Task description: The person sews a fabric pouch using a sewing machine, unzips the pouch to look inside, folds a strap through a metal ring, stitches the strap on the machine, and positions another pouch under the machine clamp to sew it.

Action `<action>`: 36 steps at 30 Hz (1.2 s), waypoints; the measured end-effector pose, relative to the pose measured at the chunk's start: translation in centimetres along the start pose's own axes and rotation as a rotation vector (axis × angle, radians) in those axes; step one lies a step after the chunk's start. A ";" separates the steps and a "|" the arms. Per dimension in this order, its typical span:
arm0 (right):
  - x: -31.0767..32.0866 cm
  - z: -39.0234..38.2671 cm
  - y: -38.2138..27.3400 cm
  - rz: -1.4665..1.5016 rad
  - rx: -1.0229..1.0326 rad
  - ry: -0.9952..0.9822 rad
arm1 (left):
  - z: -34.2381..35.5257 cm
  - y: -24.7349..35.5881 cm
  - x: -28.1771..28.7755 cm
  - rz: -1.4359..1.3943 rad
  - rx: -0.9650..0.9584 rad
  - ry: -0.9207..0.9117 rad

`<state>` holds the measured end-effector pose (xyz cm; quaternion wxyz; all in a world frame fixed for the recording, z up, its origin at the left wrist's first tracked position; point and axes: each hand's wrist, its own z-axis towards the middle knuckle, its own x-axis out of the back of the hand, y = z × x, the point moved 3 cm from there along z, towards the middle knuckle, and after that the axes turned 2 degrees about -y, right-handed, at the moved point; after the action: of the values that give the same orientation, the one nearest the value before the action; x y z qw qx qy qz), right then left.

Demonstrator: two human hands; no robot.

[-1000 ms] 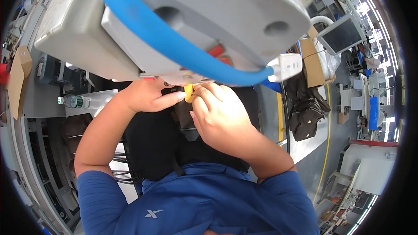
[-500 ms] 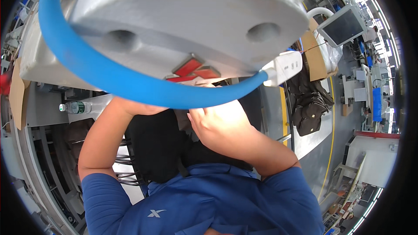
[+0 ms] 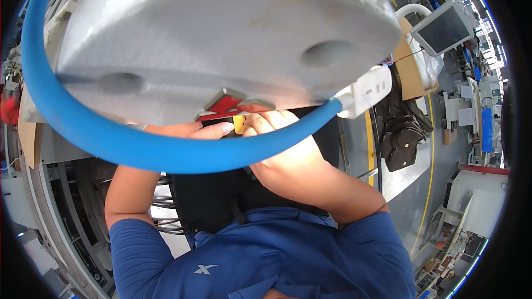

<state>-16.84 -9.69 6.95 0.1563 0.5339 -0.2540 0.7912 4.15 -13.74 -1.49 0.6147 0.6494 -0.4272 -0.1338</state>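
Observation:
A big white machine head (image 3: 221,33) with a red emblem (image 3: 224,102) fills the upper view and hides part of my hands. Across it curves a thick blue tube (image 3: 166,155), ending in a white fitting (image 3: 368,91). Behind the tube, my left hand (image 3: 213,130) lies with its thumb against something black; its other fingers are hidden. My right hand (image 3: 288,158) is closed beside it, fingers curled. A small yellow piece (image 3: 240,124) shows between the thumb and those fingers; whether either hand holds it is unclear.
Black bags (image 3: 402,138) lie on a pale surface at the right. Beyond them stand a cardboard box (image 3: 407,72) and a grey-framed screen (image 3: 443,27). Dark cables (image 3: 163,205) hang left of my lap. A yellow line (image 3: 426,199) runs along the floor.
The view has shifted, so the machine head and blue tube sit lower and further left. My left thumb, the black material and the yellow piece now show above the tube.

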 end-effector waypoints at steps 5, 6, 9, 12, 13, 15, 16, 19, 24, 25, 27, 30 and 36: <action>-0.1 -0.1 0.1 -0.001 0.006 -0.012 | -0.4 -1.2 -0.7 -0.002 0.038 0.050; 0.0 -0.1 -0.1 -0.024 0.015 -0.002 | -0.5 -1.3 -0.8 -0.001 0.047 0.061; 0.1 -0.3 -0.2 -0.050 0.012 -0.005 | -0.5 -1.8 -1.1 -0.002 0.066 0.081; 0.2 -0.5 -0.1 -0.038 -0.019 0.002 | -0.1 -0.1 -1.0 -0.091 0.064 0.107; 0.2 -0.6 -0.1 -0.045 -0.011 -0.004 | 0.0 0.6 -1.0 -0.179 0.055 0.132; 0.2 -0.6 -0.1 -0.052 -0.003 -0.012 | 0.0 -1.3 -0.3 -0.050 -0.070 0.152; 0.3 -0.6 -0.1 -0.042 0.001 -0.013 | 0.1 -1.4 0.1 0.081 -0.195 0.170; 0.6 -0.4 -0.4 -0.034 -0.005 -0.023 | -0.1 -1.5 0.5 0.335 -0.260 0.250; 0.1 -0.7 -0.1 -0.050 0.011 0.027 | -0.3 -1.6 -0.2 0.345 -0.240 0.241; -0.2 -0.8 -0.2 -0.051 0.006 0.026 | -0.5 -0.6 -0.1 0.133 -0.140 0.277; -0.4 -0.7 -0.4 -0.126 -0.009 0.040 | -0.9 2.8 1.0 0.125 -0.086 0.277; 0.1 -0.9 -1.0 -0.057 -0.069 0.028 | -0.6 3.3 1.7 0.128 -0.034 0.279; 0.2 -1.2 -0.9 0.016 -0.089 0.105 | 2.0 3.6 2.2 0.191 -0.072 0.274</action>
<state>-17.33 -8.29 6.97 0.1865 0.4819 -0.2845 0.8074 2.62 -16.26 2.15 0.7001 0.5954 -0.3940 -0.0004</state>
